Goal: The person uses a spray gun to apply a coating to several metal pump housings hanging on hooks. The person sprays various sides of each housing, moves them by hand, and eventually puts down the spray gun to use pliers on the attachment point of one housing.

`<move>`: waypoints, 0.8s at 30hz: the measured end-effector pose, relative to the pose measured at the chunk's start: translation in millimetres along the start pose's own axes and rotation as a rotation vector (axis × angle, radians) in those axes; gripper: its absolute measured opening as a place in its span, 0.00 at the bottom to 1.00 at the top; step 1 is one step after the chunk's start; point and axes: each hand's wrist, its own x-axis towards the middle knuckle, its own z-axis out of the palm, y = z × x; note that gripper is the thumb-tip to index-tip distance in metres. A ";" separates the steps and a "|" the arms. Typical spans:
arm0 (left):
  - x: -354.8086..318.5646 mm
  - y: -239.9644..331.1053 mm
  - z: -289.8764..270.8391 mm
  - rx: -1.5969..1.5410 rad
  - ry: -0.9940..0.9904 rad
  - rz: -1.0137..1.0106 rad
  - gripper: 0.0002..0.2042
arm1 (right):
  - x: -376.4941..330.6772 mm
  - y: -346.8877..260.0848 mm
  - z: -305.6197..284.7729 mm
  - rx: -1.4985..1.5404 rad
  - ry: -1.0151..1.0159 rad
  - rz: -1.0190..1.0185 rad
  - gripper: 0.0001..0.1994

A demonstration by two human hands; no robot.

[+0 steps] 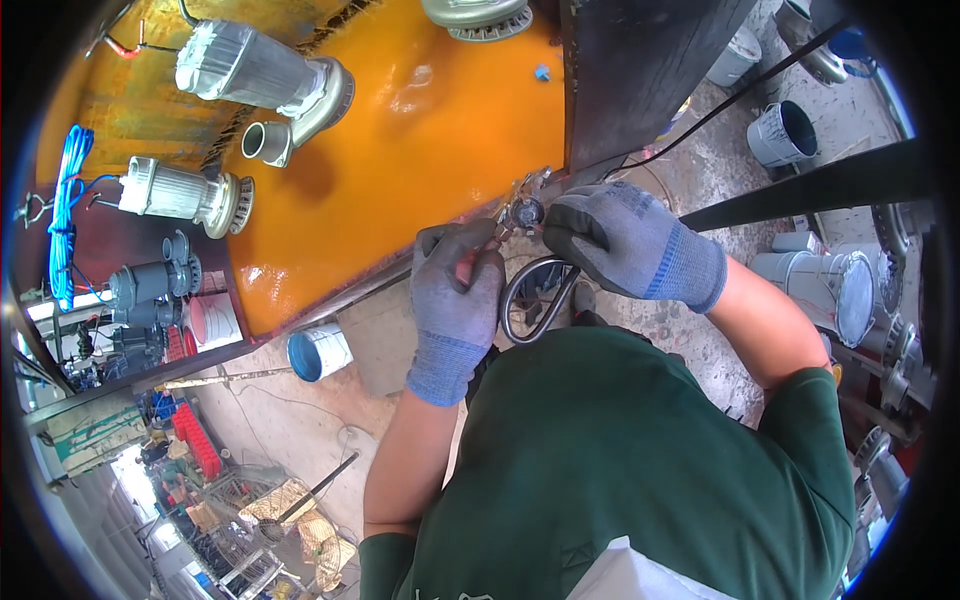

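Observation:
Both my hands wear grey-blue gloves and meet at the edge of an orange panel (420,130). Between them is a small metal fitting (527,212) with a round, dial-like part; its exact kind is hard to make out. The curled fingers of my left hand (450,290) pinch its left side, where something reddish shows. My right hand (635,240) is closed at the other side, on a black hose (510,310). That hose bends in a loop below the fitting, just in front of my green shirt. The gloves partly hide what the fingertips grip.
Silver-painted pumps (250,70) stand over the orange surface at the left, near a coil of blue cable (70,220). A bucket with a blue inside (305,357) sits below the panel edge. At the right are a dark bar (810,188) and paint buckets (783,135).

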 end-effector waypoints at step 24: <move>14.2 8.0 -14.1 0.189 -0.069 0.094 0.15 | 9.8 16.2 -8.7 -0.049 -0.143 -0.003 0.12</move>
